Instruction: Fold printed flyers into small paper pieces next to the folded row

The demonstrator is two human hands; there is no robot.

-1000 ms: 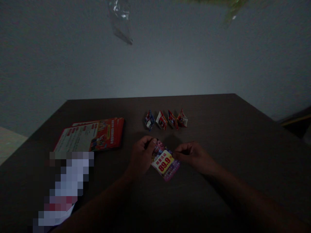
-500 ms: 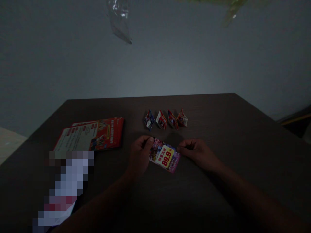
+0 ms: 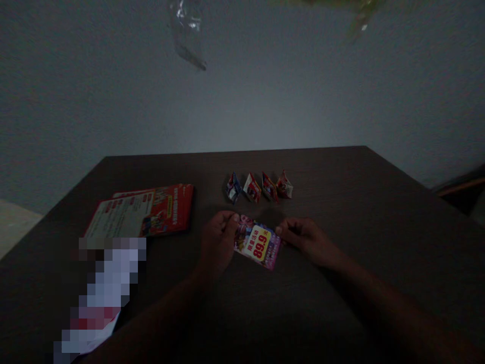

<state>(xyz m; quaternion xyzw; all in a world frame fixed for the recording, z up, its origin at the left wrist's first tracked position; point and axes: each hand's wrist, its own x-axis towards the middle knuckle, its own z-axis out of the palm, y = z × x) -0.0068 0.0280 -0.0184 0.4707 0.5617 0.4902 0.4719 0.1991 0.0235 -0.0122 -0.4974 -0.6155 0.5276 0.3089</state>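
A small printed card [image 3: 258, 242], purple and pink with a yellow patch reading 89.9, is held tilted above the dark table [image 3: 322, 313]. My left hand [image 3: 222, 237] is closed on its left edge, thumb on top. At the upper right corner of the card, my right hand [image 3: 303, 235] pinches with thumb and fingers. Just beyond the hands stand several folded paper pieces in a row: a blue one [image 3: 233, 188], a white-and-red one [image 3: 252, 188], a red-and-blue one [image 3: 269, 187] and a reddish one [image 3: 284, 185].
A stack of red and white printed sheets [image 3: 166, 210] lies on the table's left side. Nearer to me is a pale blurred-out item [image 3: 109, 283] beside my left forearm. Behind the table rises a grey wall [image 3: 265, 101], with a clear plastic bag [image 3: 189, 35] hanging on it.
My right thumb and fingers have shifted slightly at the card's right corner. The card stays almost in place between both hands, and the other things have not moved.
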